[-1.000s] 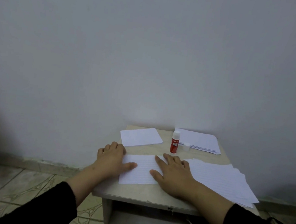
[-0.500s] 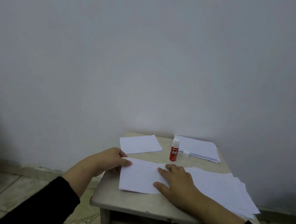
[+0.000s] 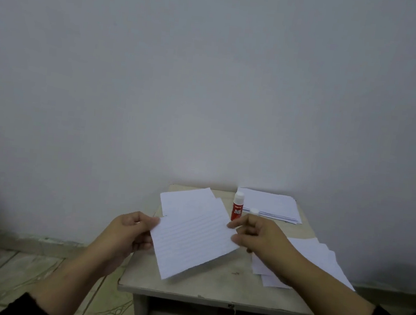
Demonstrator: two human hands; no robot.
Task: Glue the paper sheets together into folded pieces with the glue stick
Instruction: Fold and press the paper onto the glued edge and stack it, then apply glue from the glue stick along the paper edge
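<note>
The person holds a folded sheet of lined paper (image 3: 193, 240) up over the small table (image 3: 216, 284), tilted so that its long axis runs from the corner nearest them, low and to the left, up toward the glue stick (image 3: 237, 206) at the back. The ruled lines on it slant the same way as its short edges, rising to the right. The left hand (image 3: 129, 236) pinches the sheet's left edge, thumb on top and fingers curled beneath. The right hand (image 3: 257, 237) pinches the right edge just in front of the glue stick, thumb and forefinger closed on the paper. The glue stick stands upright, red with a white cap end, and a small white cap (image 3: 254, 211) sits just beside it on the right. Behind that cap, right of the glue stick, lies a neat stack of sheets (image 3: 271, 205). Left of the glue stick a single white piece (image 3: 184, 198) lies flat, partly behind the held sheet. A loose fan of sheets (image 3: 319, 256) spreads on the table nearer than the glue stick and to its right, under the right forearm.
</note>
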